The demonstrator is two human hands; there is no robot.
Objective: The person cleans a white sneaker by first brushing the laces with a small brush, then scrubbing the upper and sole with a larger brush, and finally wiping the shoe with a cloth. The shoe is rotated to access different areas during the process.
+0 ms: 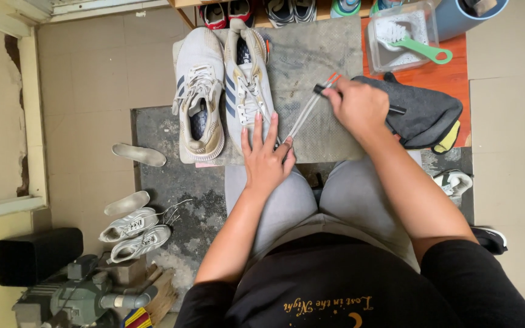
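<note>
Two sneakers: white pair with dark side stripes, side by side on a grey mat (323, 54) over the seated person's knees; left sneaker (199, 94), right sneaker (247, 85).
Left hand (267, 159): palm down at the heel end of the right sneaker, fingers spread flat, grip apart, pinning the near ends of the laces.
Right hand (360, 106): grip clamped on the far ends of the laces (306, 112), which run taut and slanted between the two hands, orange tips showing by the knuckles.
Beside the right hand: dark grey cloth (426, 112) on an orange surface.
Behind: clear tub (428, 24) holding a green-handled brush (417, 45).
Floor, left: two loose insoles (139, 154), smaller pair of pale sneakers (135, 234).
</note>
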